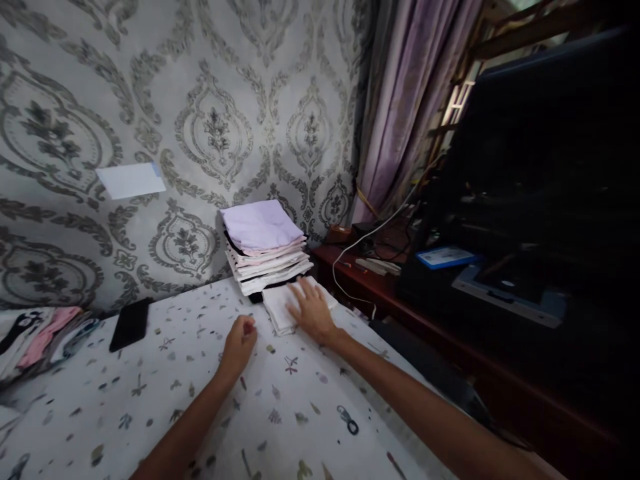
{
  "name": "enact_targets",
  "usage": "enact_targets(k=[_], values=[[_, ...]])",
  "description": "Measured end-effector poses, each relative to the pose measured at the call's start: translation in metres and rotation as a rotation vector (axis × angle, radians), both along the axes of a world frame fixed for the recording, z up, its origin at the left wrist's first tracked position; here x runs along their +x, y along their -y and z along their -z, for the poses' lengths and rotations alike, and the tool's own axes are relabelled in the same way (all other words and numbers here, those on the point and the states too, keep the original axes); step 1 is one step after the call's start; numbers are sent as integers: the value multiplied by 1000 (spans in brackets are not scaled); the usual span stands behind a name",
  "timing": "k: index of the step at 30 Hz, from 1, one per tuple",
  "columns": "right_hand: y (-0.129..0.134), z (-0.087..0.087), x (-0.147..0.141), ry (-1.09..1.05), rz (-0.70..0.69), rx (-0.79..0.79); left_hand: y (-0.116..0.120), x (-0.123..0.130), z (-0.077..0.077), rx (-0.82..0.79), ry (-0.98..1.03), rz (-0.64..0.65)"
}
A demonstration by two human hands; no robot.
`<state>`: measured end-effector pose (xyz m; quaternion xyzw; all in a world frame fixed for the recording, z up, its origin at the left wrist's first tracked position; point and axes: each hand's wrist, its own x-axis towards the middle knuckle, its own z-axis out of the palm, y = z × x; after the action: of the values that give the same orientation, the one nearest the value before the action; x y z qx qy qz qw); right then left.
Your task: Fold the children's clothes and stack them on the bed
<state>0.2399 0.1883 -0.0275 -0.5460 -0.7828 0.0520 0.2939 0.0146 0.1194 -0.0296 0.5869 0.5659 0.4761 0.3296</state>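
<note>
My right hand [311, 308] lies with its fingers spread on a folded white cloth [278, 308], which rests on the patterned sheet. Just left of that cloth is my left hand [240, 343], its fingers curled in above the sheet; whether anything is inside them I cannot make out. Behind the white cloth rises a tall stack of folded cloths [265, 260], white, pink and black, topped by a lilac one [261, 224].
A black phone [131, 325] lies on the sheet [280, 427] at left, beside folded clothes [43, 340]. Patterned wallpaper backs the bed. On the right are a dark red wooden table [360, 275], a white cable [345, 253], a large black screen [540, 167] and a lilac curtain [400, 100].
</note>
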Motion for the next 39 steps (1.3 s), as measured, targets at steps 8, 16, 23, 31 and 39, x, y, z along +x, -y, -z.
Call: enact_targets(k=[8, 16, 23, 31, 39], values=[[19, 13, -13, 313, -144, -93, 162, -43, -6, -9, -239, 233], [91, 42, -103, 121, -404, 74, 213, -100, -21, 28, -597, 413], [231, 18, -238, 48, -787, -244, 200, -256, -29, -100, -966, -78], [266, -3, -261, 43, -903, -221, 236, -410, -76, -307, -970, -776], [257, -2, -256, -481, -811, -664, 245, -257, -64, -225, -277, -205]])
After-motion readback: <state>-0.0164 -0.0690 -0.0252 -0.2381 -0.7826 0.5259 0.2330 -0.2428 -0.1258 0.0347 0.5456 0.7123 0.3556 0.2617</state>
